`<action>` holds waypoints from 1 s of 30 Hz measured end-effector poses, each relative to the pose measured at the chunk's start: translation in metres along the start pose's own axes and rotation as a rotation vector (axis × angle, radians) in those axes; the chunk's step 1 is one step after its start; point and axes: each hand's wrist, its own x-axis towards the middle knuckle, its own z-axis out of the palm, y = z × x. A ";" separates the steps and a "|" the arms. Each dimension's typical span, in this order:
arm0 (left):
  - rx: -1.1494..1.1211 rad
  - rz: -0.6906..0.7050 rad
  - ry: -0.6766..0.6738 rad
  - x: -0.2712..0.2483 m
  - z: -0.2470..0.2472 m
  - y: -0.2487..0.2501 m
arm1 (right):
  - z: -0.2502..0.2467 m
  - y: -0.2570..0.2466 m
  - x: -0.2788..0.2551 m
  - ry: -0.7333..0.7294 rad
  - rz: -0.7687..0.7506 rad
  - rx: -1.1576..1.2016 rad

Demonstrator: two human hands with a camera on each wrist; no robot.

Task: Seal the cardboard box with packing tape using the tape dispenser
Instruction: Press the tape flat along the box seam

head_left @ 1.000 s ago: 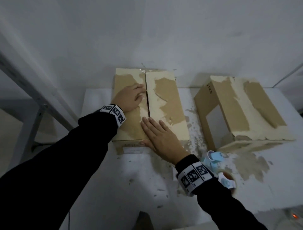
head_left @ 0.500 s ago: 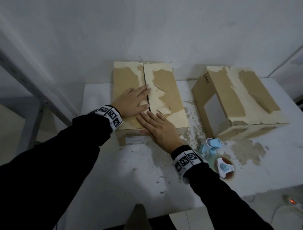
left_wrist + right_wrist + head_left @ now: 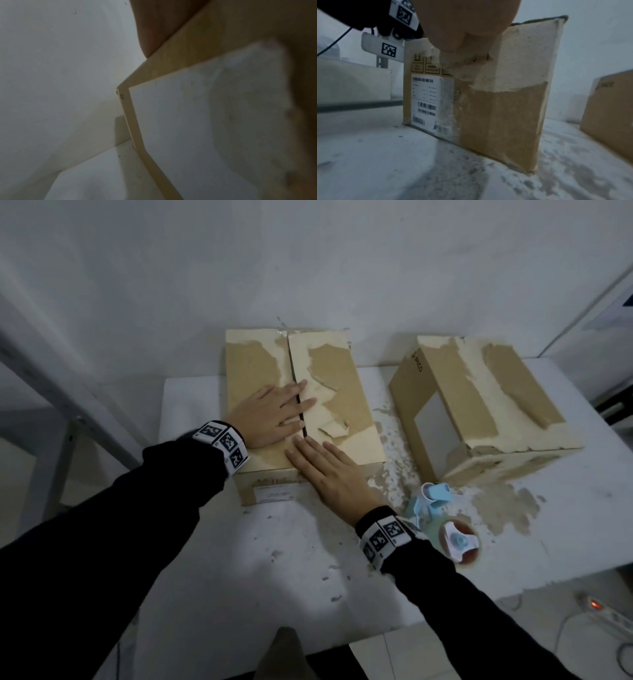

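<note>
You wear long black sleeves (image 3: pixel 102 508) on both arms, and each wrist carries a white band of square black-and-white coded markers (image 3: pixel 224 444), with a thin black cable trailing from the left wrist mount (image 3: pixel 382 48).

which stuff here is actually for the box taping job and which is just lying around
For the job:
- cardboard box, flaps closed, seam untaped
- left hand flat on the left flap
- right hand flat at the near end of the seam
- tape dispenser on the table, untouched

Lying about:
- second box to the right
- power strip on the floor
</note>
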 end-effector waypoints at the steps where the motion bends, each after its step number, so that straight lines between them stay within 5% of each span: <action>1: 0.004 -0.011 -0.005 0.000 0.000 0.000 | 0.002 -0.003 0.000 0.026 0.030 -0.007; 6: -0.061 -0.117 0.057 0.000 -0.001 0.003 | 0.001 -0.001 0.001 0.095 0.100 0.013; 17: -0.103 -0.691 0.139 0.001 0.000 0.016 | -0.001 -0.001 0.000 0.091 0.372 0.009; 30: -0.145 -0.744 0.039 0.006 -0.007 0.030 | 0.007 0.008 0.001 0.179 0.178 0.019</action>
